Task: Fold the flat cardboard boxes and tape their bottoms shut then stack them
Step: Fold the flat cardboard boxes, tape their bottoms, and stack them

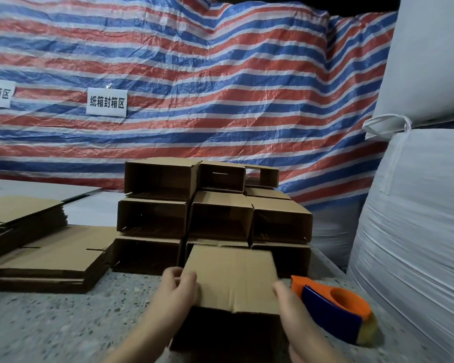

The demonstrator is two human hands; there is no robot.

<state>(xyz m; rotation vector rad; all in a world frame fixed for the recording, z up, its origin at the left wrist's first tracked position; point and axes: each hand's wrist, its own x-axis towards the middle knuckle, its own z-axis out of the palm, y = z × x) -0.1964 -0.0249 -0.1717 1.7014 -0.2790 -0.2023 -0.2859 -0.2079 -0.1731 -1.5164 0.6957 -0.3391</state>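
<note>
A folded brown cardboard box (232, 277) stands on the speckled table (63, 323) right in front of me, its flaps folded down on top. My left hand (177, 289) grips its left edge with curled fingers. My right hand (290, 306) holds its right side, thumb on the top flap. An orange and blue tape dispenser (336, 307) lies on the table just right of the box. Behind it stands a stack of folded boxes (215, 213), three rows high, open sides facing me. Flat unfolded boxes (45, 255) lie piled at the left.
A red, white and blue striped tarp (194, 74) with paper signs hangs behind the table. Large white bulk sacks (414, 205) crowd the right side. White sheets (89, 205) lie on the table behind the flat piles.
</note>
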